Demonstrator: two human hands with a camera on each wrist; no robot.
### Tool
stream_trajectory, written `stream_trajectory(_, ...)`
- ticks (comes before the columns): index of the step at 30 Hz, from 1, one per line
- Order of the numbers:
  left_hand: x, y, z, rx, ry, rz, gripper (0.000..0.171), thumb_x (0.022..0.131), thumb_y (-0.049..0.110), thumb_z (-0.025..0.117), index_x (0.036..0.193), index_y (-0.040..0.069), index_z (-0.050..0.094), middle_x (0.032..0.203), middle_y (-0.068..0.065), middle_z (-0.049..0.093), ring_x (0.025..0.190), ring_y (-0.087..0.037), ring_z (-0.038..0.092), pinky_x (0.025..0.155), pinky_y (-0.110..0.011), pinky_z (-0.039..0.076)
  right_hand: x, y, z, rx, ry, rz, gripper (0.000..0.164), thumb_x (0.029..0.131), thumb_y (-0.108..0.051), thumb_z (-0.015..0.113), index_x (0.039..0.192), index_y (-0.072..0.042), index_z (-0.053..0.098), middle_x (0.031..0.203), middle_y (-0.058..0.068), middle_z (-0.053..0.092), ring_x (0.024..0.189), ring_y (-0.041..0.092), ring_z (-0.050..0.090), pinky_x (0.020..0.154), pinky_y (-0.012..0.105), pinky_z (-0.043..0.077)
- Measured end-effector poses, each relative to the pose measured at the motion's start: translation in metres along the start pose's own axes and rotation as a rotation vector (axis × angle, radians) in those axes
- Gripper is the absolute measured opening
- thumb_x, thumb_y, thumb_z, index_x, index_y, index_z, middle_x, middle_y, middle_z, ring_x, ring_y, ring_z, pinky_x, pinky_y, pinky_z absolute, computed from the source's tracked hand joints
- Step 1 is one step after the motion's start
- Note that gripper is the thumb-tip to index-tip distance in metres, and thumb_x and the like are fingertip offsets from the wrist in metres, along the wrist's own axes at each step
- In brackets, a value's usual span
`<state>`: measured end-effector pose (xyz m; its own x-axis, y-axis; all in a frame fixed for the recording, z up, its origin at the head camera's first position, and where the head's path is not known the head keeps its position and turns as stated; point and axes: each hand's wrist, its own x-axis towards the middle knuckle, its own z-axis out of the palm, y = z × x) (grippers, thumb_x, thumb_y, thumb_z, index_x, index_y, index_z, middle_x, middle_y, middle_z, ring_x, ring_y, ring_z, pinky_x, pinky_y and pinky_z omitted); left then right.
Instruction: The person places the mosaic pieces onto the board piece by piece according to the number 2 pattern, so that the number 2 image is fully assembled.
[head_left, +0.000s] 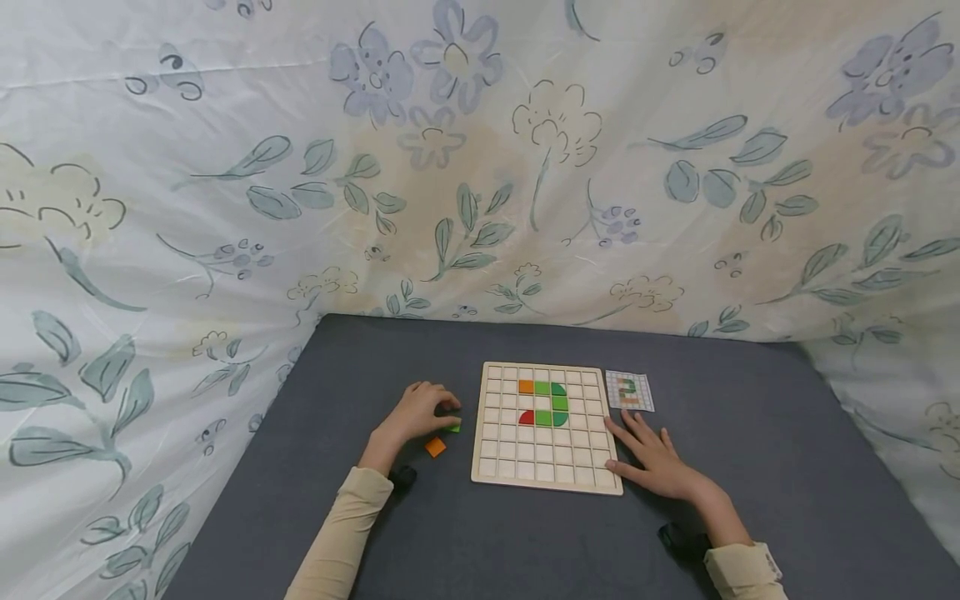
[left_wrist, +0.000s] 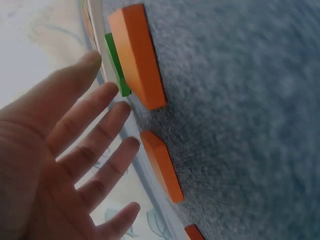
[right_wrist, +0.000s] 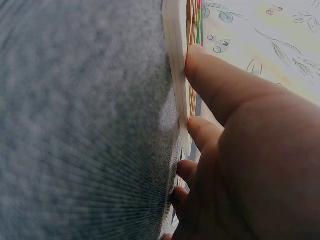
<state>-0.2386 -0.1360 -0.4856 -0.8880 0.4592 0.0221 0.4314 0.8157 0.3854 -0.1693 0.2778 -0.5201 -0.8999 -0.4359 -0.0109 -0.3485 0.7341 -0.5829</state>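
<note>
My left hand (head_left: 420, 412) hovers left of the white gridded board (head_left: 508, 471), its thumb and fingertips right at a green tile (head_left: 453, 428). An orange square tile (head_left: 436, 447) lies just below that hand. In the left wrist view the fingers are spread and relaxed, with the green tile (left_wrist: 117, 65) beyond a large orange tile (left_wrist: 137, 55) and another orange tile (left_wrist: 162, 167) near the fingertips. My right hand (head_left: 660, 467) rests at the board's right edge, thumb and index finger touching its rim (right_wrist: 176, 65), the other fingers extended toward the pattern card.
On the board sit an orange square (head_left: 527, 387), several green squares (head_left: 559, 402), two teal quarter-circles (head_left: 558, 389) and a red quarter-circle (head_left: 527, 417). A small pattern card (head_left: 630, 392) lies by its upper right corner. A floral cloth (head_left: 555, 208) hangs behind the dark table (head_left: 540, 550).
</note>
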Motion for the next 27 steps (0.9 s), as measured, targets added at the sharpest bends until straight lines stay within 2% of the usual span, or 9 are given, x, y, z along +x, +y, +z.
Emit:
stream_trajectory(3,-0.002,-0.0016,-0.0006,-0.014,-0.024,0.015,0.025,0.08,0.03,0.073,0.1,0.015,0.071,0.092,0.0,0.062,0.092,-0.02,0.052,0.105,-0.058,0.024,0.0,0.0014,0.0004,0.01,0.009,-0.019,0.069,0.09,-0.039,0.057,0.147,-0.014,0.028,0.15,0.028,0.013,0.137,0.048,0.004,0.096,0.074,-0.005)
stream_trajectory(10,-0.0044,-0.0059,-0.0011,-0.03,-0.04,0.049,0.026,0.078,0.03,0.074,0.101,0.017,0.071,0.093,0.002,0.061,0.095,-0.02,0.052,0.105,-0.059,0.024,0.002,-0.0049,-0.0046,-0.02,-0.037,0.037,0.071,0.09,-0.041,0.057,0.147,-0.011,0.027,0.152,0.025,0.011,0.137,0.049,0.004,0.099,0.072,-0.005)
stream_trajectory(14,-0.0058,-0.006,-0.0023,-0.039,-0.052,0.062,0.027,0.078,0.03,0.075,0.101,0.017,0.071,0.095,0.002,0.061,0.096,-0.021,0.051,0.104,-0.059,0.025,0.0017,-0.0047,-0.005,-0.018,-0.035,0.033,0.071,0.09,-0.04,0.057,0.147,-0.011,0.027,0.152,0.025,0.011,0.137,0.049,0.004,0.099,0.072,-0.005)
stream_trajectory(22,-0.0089,-0.0067,-0.0031,-0.016,-0.062,0.084,0.027,0.077,0.024,0.076,0.102,0.015,0.071,0.097,0.001,0.062,0.094,-0.021,0.05,0.102,-0.057,0.029,0.0009,-0.0025,-0.003,-0.011,-0.007,0.018,0.071,0.089,-0.039,0.059,0.146,-0.011,0.029,0.15,0.027,0.013,0.136,0.05,0.006,0.098,0.073,-0.005)
stream_trajectory(27,-0.0089,-0.0061,-0.0027,0.005,-0.057,0.088,0.025,0.076,0.023,0.076,0.1,0.016,0.072,0.097,0.002,0.063,0.094,-0.02,0.05,0.104,-0.056,0.028,0.0012,-0.0024,-0.0027,-0.013,-0.02,0.032,0.071,0.089,-0.041,0.058,0.147,-0.012,0.029,0.151,0.025,0.012,0.137,0.049,0.004,0.099,0.072,-0.005)
